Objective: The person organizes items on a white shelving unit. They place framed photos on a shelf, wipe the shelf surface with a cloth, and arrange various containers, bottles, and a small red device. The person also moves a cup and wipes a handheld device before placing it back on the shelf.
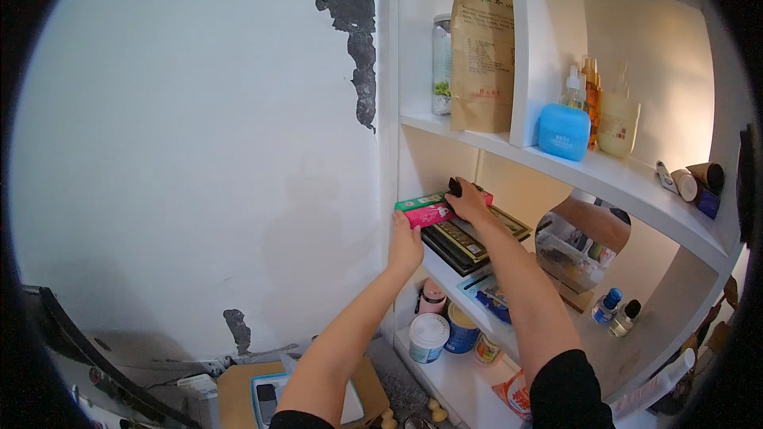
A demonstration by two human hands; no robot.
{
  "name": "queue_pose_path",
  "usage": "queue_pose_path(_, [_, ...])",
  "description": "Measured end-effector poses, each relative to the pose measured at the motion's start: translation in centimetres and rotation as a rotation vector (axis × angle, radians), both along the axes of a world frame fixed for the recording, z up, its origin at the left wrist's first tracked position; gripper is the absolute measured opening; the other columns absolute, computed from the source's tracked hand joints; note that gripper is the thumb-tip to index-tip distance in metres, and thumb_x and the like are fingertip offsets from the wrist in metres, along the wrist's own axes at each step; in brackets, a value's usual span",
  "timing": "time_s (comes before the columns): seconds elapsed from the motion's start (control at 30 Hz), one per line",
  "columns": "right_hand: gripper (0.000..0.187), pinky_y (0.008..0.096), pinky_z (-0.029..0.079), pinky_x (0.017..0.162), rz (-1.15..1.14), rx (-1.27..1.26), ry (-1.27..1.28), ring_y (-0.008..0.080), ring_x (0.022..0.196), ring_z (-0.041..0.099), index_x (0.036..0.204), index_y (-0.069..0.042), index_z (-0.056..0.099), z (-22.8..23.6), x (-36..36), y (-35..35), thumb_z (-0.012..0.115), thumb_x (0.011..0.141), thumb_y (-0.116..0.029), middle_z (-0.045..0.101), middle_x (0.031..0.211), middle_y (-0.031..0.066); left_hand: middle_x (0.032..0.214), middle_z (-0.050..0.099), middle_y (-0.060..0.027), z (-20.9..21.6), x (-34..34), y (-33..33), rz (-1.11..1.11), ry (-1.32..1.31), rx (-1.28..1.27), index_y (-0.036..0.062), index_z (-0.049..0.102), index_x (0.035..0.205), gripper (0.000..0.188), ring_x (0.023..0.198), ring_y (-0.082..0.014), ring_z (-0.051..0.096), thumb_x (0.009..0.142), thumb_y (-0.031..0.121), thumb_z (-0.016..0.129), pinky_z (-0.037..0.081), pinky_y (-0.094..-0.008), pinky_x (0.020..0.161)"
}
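Note:
On the middle shelf, a long pink box lies against a long green box, both on top of a stack of flat dark boxes with gold trim. My left hand grips the near left end of the pink box, fingers closed around it. Over the right part of the same boxes is my right hand, its fingers closed on a small black object. The hand partly covers that object, so its kind does not show.
Above stand a brown paper bag, a jar and a blue tub. A round mirror and a blue bottle share the middle shelf. Lower down are a white-lidded tub and a cardboard box.

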State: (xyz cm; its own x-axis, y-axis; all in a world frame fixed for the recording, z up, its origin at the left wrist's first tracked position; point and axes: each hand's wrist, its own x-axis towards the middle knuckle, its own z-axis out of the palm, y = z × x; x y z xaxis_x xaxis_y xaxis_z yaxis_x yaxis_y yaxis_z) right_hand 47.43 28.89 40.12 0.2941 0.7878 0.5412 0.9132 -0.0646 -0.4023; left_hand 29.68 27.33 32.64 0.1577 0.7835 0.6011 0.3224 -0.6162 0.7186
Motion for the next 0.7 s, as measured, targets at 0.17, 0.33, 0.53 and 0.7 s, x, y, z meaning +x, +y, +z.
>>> queue_pose_path(0.17, [0.043,0.0410,0.041,0.092,0.131,0.033,-0.102,0.0352,0.106,0.051,0.115,-0.004,0.052,0.5,-2.8,0.2,0.061,0.075,-0.017,0.054,0.114,0.0197,0.133,0.033,-0.0302,1.0,0.1,-1.0,0.061,0.043,-0.020,-0.0092,0.026,0.132,0.052,0.122,-0.0394,0.037,0.090,0.016,0.043,0.034,-0.0395,0.100])
queue_pose_path(0.33, [0.035,0.0412,0.043,0.087,0.343,0.038,-0.122,0.0351,0.100,0.055,0.108,-0.003,0.054,1.2,-10.9,-1.3,0.061,0.076,-0.012,0.057,0.105,0.0203,0.124,0.044,-0.0281,0.3,-0.5,-0.2,0.124,0.059,-0.050,-0.0032,0.034,0.130,0.048,0.102,-0.0427,0.050,0.086,0.011,0.046,0.043,-0.0459,0.083])
queue_pose_path(0.53, [0.042,0.0370,0.042,0.089,0.634,0.277,0.419,0.0375,0.105,0.053,0.116,-0.005,0.050,3.2,-10.9,-1.7,0.062,0.077,-0.016,0.057,0.110,0.0214,0.108,0.054,-0.0273,0.7,-0.7,-1.1,0.103,-0.027,0.031,-0.0020,0.048,0.114,0.036,0.094,-0.0432,0.052,0.079,0.006,0.054,0.043,-0.0478,0.078])
queue_pose_path(0.7, [0.036,0.0436,0.043,0.085,0.101,0.405,0.273,0.0375,0.101,0.053,0.114,-0.008,0.048,4.0,-4.8,-2.6,0.057,0.081,-0.019,0.055,0.108,0.0188,0.097,0.058,-0.0269,-0.2,-0.9,-0.3,0.215,-0.068,0.140,-0.0024,0.051,0.116,0.036,0.090,-0.0424,0.056,0.084,0.015,0.054,0.044,-0.0454,0.075])
